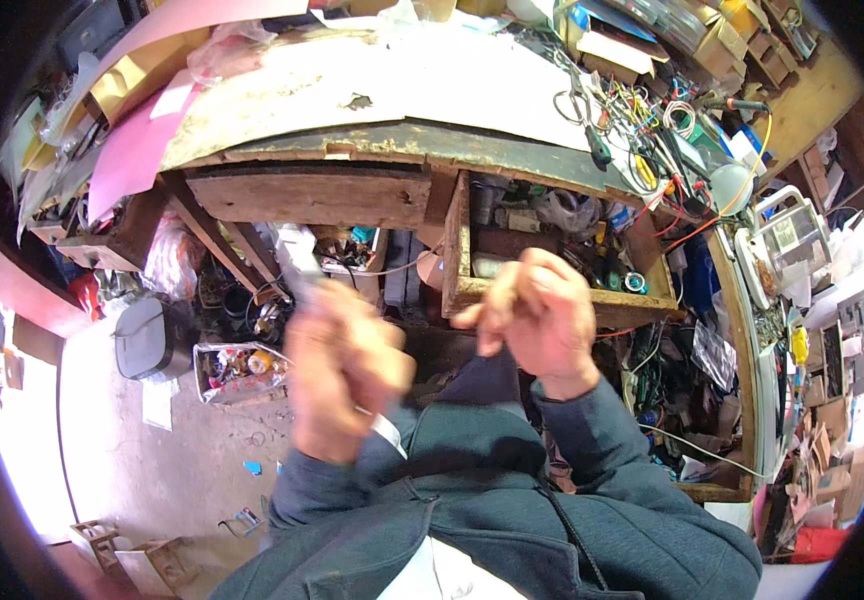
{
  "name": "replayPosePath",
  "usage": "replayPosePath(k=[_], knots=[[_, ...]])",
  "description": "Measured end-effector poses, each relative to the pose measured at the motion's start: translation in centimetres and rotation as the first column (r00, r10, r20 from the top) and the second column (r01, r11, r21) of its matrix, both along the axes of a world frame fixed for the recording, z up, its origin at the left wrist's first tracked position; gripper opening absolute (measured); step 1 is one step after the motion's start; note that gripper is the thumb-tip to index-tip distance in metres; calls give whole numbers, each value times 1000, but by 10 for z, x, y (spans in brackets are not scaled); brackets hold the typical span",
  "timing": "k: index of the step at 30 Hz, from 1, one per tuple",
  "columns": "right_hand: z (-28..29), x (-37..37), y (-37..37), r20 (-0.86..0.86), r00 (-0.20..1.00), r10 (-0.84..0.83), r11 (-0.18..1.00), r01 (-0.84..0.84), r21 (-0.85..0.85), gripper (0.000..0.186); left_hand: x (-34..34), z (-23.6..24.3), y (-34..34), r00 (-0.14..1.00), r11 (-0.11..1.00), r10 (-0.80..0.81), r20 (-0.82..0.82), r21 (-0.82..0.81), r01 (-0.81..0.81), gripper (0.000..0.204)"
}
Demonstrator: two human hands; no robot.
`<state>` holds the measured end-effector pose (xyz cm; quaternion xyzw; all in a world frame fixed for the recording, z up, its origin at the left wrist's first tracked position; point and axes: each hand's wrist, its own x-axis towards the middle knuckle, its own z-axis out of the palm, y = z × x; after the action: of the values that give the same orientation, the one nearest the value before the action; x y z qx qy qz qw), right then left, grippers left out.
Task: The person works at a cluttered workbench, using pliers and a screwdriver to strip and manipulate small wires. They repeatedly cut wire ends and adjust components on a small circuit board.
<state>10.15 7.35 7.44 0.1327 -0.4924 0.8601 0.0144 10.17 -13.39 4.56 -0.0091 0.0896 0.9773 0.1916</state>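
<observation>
My left hand (340,365) is raised in front of my body, smeared by motion, with its fingers closed. From its top sticks out a long, shiny silver-white object (297,255), too blurred to name. My right hand (544,315) is held up over the front edge of an open wooden drawer (592,308). Its fingers are curled together, the thumb side turned toward the left hand. Whatever lies between those fingers, if anything, is too small to make out. The two hands are apart.
The drawer holds tools and plastic bags. Above it runs a worn workbench (432,85) covered in pale sheet. Tangled test leads and wires (642,125) lie at its right end. On the left floor stand a dark bin (155,338) and a box of scraps (242,370).
</observation>
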Motion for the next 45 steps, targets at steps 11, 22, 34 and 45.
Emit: replayPosePath(k=[11,22,34,45], knots=[[-28,-23,-3,-10,996,91,996,-91,-14,27,-3,-6,-12,970,936,-152,-190,-343,80,33],[-56,-44,-47,-32,992,123,628,-53,777,18,12,2,-42,973,930,-105,-207,-366,23,34],[-72,-101,-84,57,931,361,878,-359,317,30,31,7,-55,961,843,-149,-233,-538,0,34],[-14,-40,-33,-402,914,59,719,240,652,15,6,-30,-17,957,603,-242,-159,-797,20,23]])
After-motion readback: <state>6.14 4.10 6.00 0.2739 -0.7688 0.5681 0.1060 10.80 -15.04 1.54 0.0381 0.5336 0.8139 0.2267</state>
